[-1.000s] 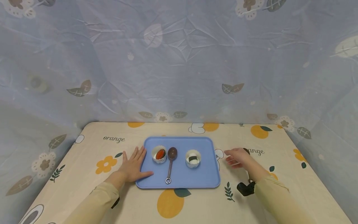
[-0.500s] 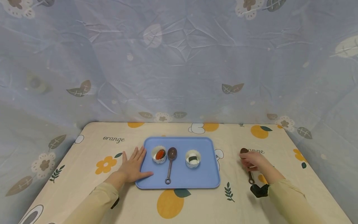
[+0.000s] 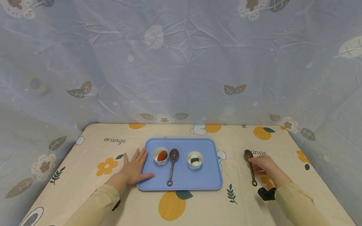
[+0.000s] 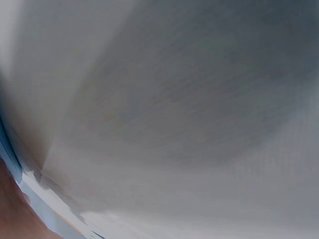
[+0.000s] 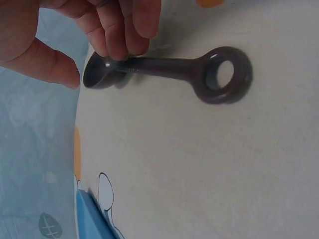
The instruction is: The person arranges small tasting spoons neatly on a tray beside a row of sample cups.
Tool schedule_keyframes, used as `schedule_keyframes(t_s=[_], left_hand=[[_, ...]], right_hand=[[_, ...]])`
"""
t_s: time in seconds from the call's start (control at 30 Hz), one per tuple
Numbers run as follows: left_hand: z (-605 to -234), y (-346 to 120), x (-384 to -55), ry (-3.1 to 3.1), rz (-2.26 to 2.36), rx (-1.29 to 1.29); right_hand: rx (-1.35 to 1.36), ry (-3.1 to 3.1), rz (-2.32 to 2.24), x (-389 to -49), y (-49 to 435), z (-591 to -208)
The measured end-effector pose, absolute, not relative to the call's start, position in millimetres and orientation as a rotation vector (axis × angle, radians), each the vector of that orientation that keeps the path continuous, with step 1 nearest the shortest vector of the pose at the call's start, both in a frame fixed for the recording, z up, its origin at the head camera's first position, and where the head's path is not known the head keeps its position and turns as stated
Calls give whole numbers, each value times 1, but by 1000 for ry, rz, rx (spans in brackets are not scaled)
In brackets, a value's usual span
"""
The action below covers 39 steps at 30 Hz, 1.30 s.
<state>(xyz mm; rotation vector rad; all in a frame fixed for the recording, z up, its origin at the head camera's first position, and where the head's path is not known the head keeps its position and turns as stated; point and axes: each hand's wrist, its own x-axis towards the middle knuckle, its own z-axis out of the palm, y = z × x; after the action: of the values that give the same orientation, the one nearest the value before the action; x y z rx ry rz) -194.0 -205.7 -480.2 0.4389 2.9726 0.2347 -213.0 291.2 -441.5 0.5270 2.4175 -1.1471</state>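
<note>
My left hand rests with fingers spread at the left side of the blue tray, its thumb over the tray's rim. On the tray lie a brown spoon, a small white cup with an orange-red topped piece in it, and another cup holding a white piece with a dark band. My right hand is at a second brown spoon on the table. In the right wrist view, its fingertips meet the spoon's neck while the thumb stays apart from them.
A cream tablecloth printed with oranges, flowers and leaves covers the table. Grey-blue patterned fabric hangs behind and at both sides. The left wrist view is mostly blurred pale cloth.
My right hand has moved to the right, from between the tray and the second spoon to that spoon's right side. The second spoon has shifted slightly. My left hand stays in place.
</note>
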Motion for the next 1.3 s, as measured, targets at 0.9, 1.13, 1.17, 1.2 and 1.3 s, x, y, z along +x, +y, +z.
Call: schedule_keyframes(t_s=[0.9,1.13,1.17,1.2,1.3], left_hand=[[-483,-207,-195,2963,247,442],[-489,-209,-198,2973,228,441],[-490,-209,-199,2976,224,437],[-491,-209,-199,2980,226,438],[-492,-209,-199,2983,225,437]], right_hand=[[576,2425,-1092,-214,285,-457],[586,2316,-1200,-215,282,-455],[589,2303,-1217,-216,282,-454],[593,2288,-1236,-216,281,-453],[579,2258,-1284,-216,280,-451]])
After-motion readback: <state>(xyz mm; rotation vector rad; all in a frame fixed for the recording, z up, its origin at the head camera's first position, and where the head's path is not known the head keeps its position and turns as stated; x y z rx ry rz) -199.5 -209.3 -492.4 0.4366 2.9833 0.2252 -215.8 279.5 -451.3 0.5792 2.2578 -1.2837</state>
